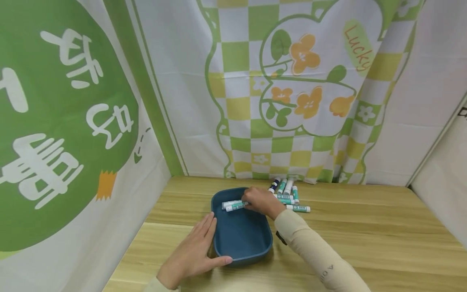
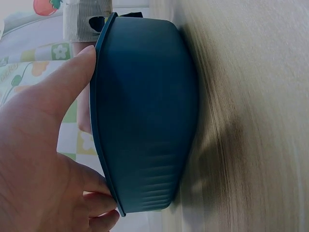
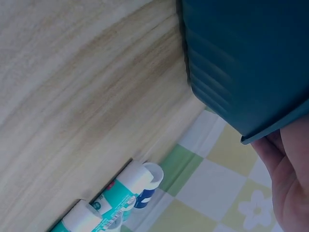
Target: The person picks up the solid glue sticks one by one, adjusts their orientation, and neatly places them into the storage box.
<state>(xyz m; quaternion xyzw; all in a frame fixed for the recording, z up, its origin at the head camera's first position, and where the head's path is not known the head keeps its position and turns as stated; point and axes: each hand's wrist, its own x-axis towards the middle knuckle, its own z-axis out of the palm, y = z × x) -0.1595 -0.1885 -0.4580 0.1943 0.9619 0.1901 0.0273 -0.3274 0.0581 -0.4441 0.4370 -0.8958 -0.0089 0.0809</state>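
Observation:
A dark blue rectangular bin (image 1: 240, 235) stands on the wooden table. My left hand (image 1: 193, 249) rests against its left and near rim, thumb and fingers extended; the left wrist view shows this hand (image 2: 43, 145) along the bin's rim (image 2: 96, 116). Over the far right rim reaches my right hand (image 1: 260, 201), its curled fingers at the end of a white and teal glue stick (image 1: 236, 207) inside the bin. Beside that lies another white stick (image 1: 230, 202). In the right wrist view the right hand (image 3: 292, 179) is partly cut off, and its fingertips are hidden behind the bin wall.
Right of the bin lie several more glue sticks (image 1: 298, 208), some partly behind the right hand; one has a dark blue label (image 1: 274, 185). A patterned cloth (image 1: 270, 150) hangs along the table's (image 1: 365, 219) far edge. Printed fabric (image 1: 109, 227) hangs on the left.

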